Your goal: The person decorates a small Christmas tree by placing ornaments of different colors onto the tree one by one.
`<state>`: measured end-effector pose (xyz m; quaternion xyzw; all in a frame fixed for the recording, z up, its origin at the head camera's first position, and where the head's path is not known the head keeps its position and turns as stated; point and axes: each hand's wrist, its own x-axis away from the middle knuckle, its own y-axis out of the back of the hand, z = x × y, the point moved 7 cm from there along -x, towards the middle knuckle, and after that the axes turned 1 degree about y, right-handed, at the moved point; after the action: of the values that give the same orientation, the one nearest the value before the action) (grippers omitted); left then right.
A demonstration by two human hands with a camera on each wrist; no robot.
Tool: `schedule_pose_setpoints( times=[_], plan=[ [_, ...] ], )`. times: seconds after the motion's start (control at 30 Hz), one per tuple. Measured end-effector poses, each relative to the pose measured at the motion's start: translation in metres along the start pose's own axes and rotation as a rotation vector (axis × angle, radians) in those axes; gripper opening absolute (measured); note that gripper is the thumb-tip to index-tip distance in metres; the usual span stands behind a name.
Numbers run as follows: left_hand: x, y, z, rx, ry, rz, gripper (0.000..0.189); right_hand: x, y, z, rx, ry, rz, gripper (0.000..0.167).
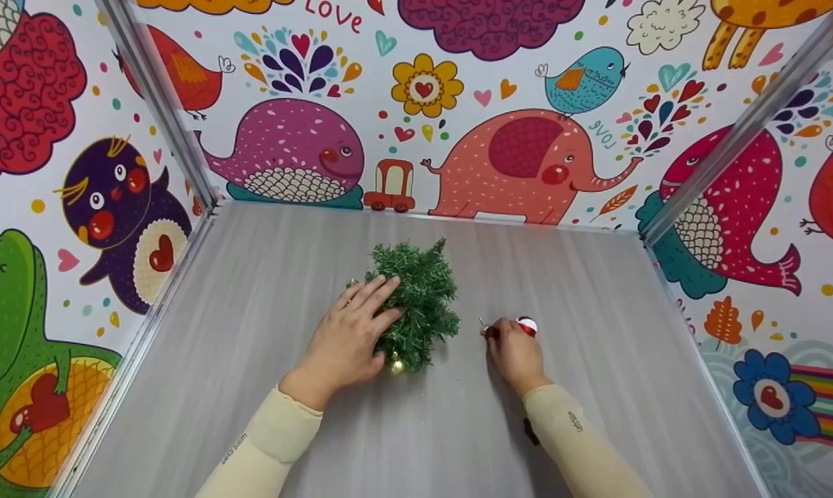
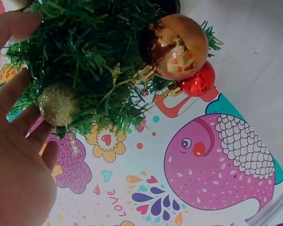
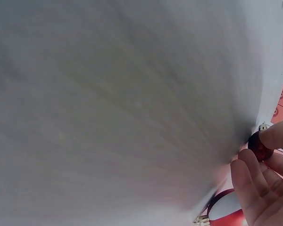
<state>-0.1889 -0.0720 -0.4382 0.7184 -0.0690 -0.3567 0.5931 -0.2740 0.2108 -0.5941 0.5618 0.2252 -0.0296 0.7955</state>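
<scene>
A small green artificial Christmas tree (image 1: 423,297) is on the grey table. My left hand (image 1: 347,335) rests on its left side, fingers extended over the branches. Hanging from the tree in the left wrist view are a glittery gold bauble (image 2: 59,104), a shiny gold bauble (image 2: 177,44) and a small red bauble (image 2: 199,81). To the right of the tree, my right hand (image 1: 518,356) pinches a dark red bauble (image 3: 260,147) by thumb and fingers, low at the tabletop. Beside that hand lies a red and white bauble (image 1: 528,325), partly hidden by it.
The grey wood-grain table (image 1: 250,277) is enclosed by panels printed with cartoon animals, among them an elephant (image 1: 527,166) and a whale (image 1: 298,149). Metal rails (image 1: 160,104) run along the panel corners. A black tree base (image 2: 172,5) shows at the left wrist view's top edge.
</scene>
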Motion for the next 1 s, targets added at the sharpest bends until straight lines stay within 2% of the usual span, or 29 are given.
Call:
schedule_pose_setpoints(
  times=[0.37, 1.0],
  plan=[
    [0.003, 0.001, 0.005, 0.014, 0.010, 0.033, 0.059, 0.000, 0.001, 0.001, 0.008, 0.009, -0.008, 0.017],
    [0.007, 0.002, 0.012, -0.003, 0.011, 0.015, 0.058, 0.000, 0.001, 0.000, -0.004, -0.011, 0.014, 0.017]
  ],
)
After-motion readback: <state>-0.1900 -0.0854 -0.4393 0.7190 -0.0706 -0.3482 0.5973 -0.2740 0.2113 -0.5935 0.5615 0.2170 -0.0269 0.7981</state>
